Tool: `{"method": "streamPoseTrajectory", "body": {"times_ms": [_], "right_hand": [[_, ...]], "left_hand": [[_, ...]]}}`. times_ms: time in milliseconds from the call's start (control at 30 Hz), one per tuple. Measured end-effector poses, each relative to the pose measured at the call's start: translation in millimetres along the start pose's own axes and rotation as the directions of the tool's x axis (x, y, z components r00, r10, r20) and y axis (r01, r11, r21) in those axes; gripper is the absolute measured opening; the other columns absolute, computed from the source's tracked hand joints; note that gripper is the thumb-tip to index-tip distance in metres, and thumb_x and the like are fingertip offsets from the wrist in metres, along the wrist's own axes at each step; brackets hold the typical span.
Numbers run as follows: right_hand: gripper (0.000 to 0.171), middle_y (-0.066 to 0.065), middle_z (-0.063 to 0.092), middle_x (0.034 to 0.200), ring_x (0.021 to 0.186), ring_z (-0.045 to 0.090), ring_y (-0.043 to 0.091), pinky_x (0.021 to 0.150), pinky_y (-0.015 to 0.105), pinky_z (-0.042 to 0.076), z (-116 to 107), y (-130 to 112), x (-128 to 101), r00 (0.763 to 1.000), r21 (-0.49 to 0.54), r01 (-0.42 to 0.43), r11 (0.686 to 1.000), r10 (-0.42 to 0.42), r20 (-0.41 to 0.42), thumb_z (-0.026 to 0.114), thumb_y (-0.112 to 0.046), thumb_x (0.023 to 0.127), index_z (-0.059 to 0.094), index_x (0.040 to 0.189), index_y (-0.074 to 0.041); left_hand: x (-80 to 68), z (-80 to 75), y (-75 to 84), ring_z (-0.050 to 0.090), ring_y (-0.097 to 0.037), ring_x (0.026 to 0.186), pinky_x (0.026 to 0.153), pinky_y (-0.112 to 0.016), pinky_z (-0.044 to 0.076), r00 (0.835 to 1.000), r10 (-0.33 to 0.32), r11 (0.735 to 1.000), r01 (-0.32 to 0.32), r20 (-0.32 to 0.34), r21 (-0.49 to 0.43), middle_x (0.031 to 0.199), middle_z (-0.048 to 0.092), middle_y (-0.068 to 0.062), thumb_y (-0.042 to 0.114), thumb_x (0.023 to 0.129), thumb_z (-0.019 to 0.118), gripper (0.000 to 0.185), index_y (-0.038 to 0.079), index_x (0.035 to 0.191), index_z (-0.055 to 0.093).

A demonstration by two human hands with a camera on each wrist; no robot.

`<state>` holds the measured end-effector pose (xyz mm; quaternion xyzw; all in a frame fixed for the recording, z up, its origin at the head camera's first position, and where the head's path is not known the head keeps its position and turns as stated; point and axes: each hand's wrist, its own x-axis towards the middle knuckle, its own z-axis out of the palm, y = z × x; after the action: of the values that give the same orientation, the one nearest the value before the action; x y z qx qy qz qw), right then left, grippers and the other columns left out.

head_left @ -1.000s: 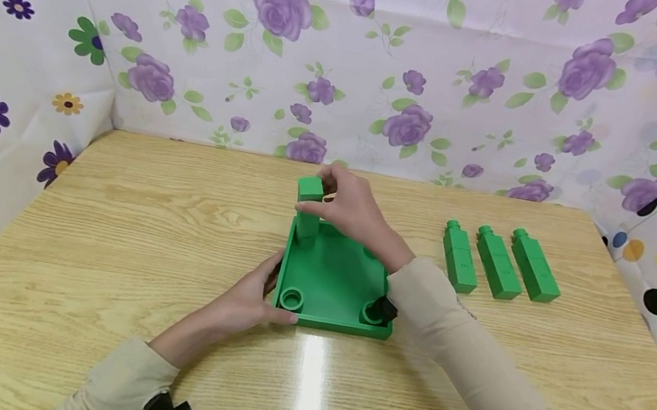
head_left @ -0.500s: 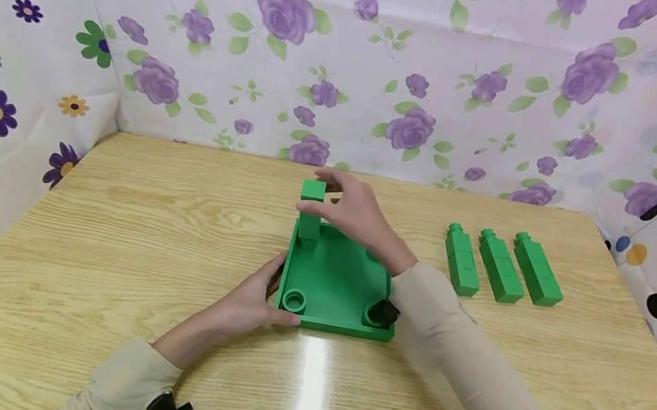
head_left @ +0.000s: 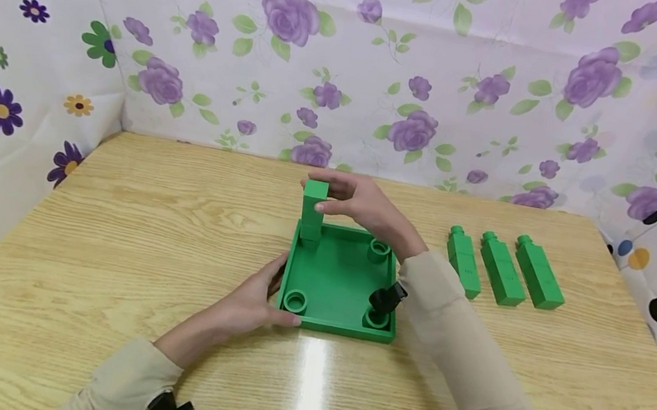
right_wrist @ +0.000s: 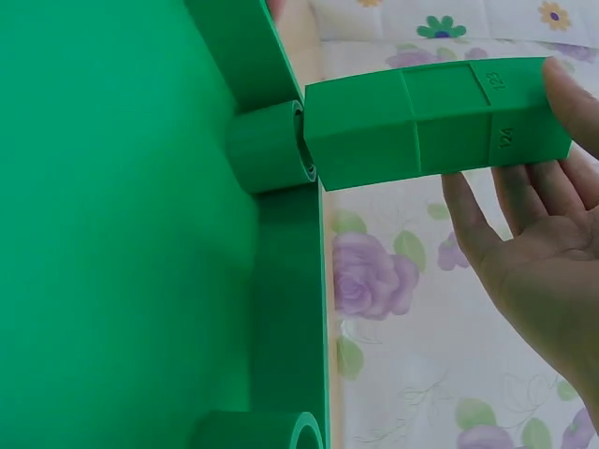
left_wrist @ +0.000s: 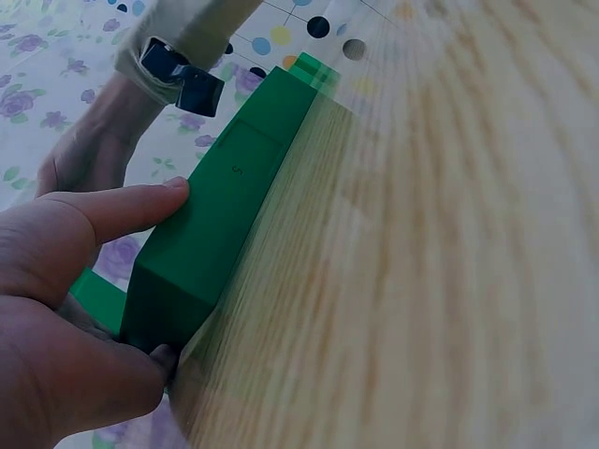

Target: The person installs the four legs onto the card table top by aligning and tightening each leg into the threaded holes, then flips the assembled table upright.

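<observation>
The right hand [head_left: 366, 209] had its fingers around the top of the peg [head_left: 313, 211], upright in the tray's [head_left: 335, 282] ten o'clock socket. The left hand [head_left: 255, 296] gripped the tray's seven o'clock corner, fingers curled on the wall. Three more pegs [head_left: 502, 268] lay on the counter [head_left: 109, 237] at three o'clock.

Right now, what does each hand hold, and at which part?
The right hand pinches the upright peg near its top end. The left hand grips the tray at its near left corner.
</observation>
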<state>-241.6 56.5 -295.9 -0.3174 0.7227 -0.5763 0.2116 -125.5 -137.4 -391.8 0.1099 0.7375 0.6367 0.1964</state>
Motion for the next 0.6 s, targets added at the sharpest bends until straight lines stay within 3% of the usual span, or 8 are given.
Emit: {"method": "streamPoseTrajectory", "body": {"times_ms": [267,433,600], "right_hand": [[0.048,0.004,0.057,0.12,0.108,0.053,0.019,0.086,0.031,0.044,-2,7,4,1.0,-0.026,-0.014,1.0,0.013,-0.027,0.066,-0.009,0.083,0.051,0.128,-0.009],[0.047,0.0,0.058,0.116,0.107,0.053,0.02,0.085,0.031,0.045,-8,22,11,1.0,-0.07,0.004,0.998,-0.006,-0.023,0.07,-0.015,0.08,0.054,0.125,-0.013],[0.051,0.001,0.055,0.12,0.105,0.053,0.017,0.084,0.029,0.044,-6,21,11,0.999,-0.141,-0.019,0.99,0.013,-0.045,0.07,-0.018,0.08,0.051,0.127,-0.012]], "left_hand": [[-3.1,0.8,7.2,0.016,-0.021,0.133,0.101,-0.042,0.025,1.0,0.0,1.0,0.0,0.024,-0.006,0.148,0.012,-0.006,0.001,0.073,0.075,0.104,0.013,0.146,0.002],[0.7,-0.6,-1.4,0.019,-0.019,0.132,0.099,-0.041,0.027,1.0,0.007,1.0,-0.007,0.02,-0.003,0.147,0.014,-0.002,0.004,0.072,0.076,0.105,0.017,0.146,0.004],[0.3,-1.2,-1.4,0.019,-0.019,0.132,0.099,-0.041,0.029,1.0,0.009,1.0,-0.009,0.022,-0.006,0.147,0.013,-0.002,0.004,0.072,0.076,0.105,0.017,0.146,0.004]]}}
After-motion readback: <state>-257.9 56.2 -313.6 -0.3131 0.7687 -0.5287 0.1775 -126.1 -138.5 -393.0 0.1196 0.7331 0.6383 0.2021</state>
